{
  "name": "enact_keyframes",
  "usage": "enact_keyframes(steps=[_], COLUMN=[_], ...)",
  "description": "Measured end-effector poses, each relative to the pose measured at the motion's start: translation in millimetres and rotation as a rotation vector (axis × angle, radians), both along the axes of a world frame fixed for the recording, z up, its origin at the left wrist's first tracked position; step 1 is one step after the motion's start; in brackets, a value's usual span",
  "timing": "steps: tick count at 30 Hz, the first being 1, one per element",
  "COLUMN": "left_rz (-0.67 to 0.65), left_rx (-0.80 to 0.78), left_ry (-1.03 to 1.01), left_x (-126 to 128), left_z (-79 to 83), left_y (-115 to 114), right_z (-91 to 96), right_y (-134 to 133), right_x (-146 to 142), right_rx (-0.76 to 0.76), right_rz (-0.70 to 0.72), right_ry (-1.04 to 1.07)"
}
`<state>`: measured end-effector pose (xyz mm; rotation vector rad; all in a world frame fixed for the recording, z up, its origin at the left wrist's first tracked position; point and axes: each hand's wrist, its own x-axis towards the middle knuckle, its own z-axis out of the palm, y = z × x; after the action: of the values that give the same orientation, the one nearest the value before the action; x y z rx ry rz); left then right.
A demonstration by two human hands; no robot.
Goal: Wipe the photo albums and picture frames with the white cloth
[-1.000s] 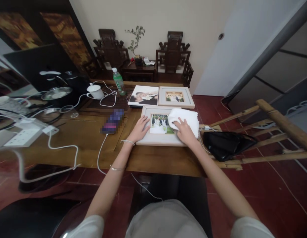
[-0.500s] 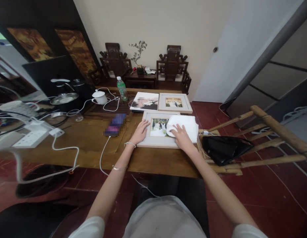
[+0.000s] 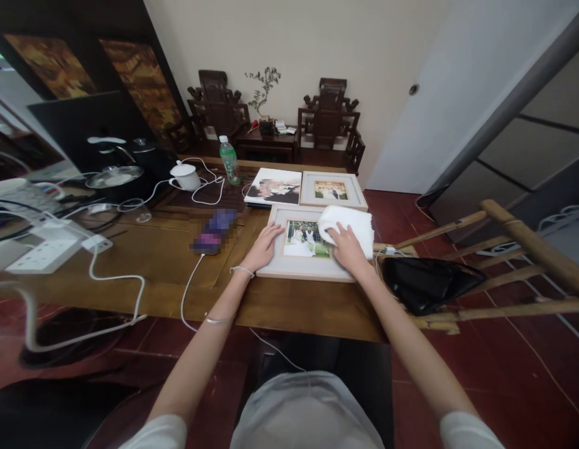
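Centre of frame: a framed photo [image 3: 301,249] lies on a wooden tabletop [image 3: 312,305]. The left hand [image 3: 265,245] rests on its left border, fingers spread. The right hand [image 3: 347,249] covers part of a white cloth [image 3: 359,226] at its right side; whether it pinches, I cannot tell. Uneven pushing could knock it against the second framed picture [image 3: 354,194] behind.

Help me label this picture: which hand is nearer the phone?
Left: the left hand rests on the picture frame, right of the phone; the right hand is farther right, on the cloth.
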<state>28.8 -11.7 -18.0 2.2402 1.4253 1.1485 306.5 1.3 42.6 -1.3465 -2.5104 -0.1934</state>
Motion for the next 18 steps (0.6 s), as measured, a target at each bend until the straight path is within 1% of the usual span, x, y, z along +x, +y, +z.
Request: enact_keyframes(steps=[3, 5, 6, 9, 13, 15, 17, 18], left_rz=[-0.008, -0.009, -0.011, -0.014, -0.025, -0.057, -0.069, -0.067], left_rx=[-0.007, -0.012, -0.012, -0.009, -0.009, -0.023, -0.032, -0.034], left_ry=[-0.008, -0.020, -0.027, -0.043, -0.038, -0.030, -0.032, -0.035], left_x=[0, 0, 1, 3, 7, 7, 6, 6], left_z=[2.2, 4.5, 5.8, 9.5, 13.8, 16.1, 18.6, 19.7], left_y=[0, -2, -3, -12, -31, -37, -39, -40], right_z=[3.3, 3.3, 2.9, 1.5, 5.2, 10.3, 15.0, 16.3], right_y=[19, 20, 16, -12, -69, -91, -99, -96], right_x=[-5, -8, -8, -5, 6, 11, 12, 11], right_rx=[0.004, -0.001, -0.005, -0.029, -0.101, -0.135, -0.174, -0.192], right_rz=[-0.014, 0.008, 0.018, 0.043, 0.088, 0.107, 0.114, 0.108], right_ry=[-0.019, -0.056, -0.075, -0.106, -0.102, -0.083, -0.072, -0.071])
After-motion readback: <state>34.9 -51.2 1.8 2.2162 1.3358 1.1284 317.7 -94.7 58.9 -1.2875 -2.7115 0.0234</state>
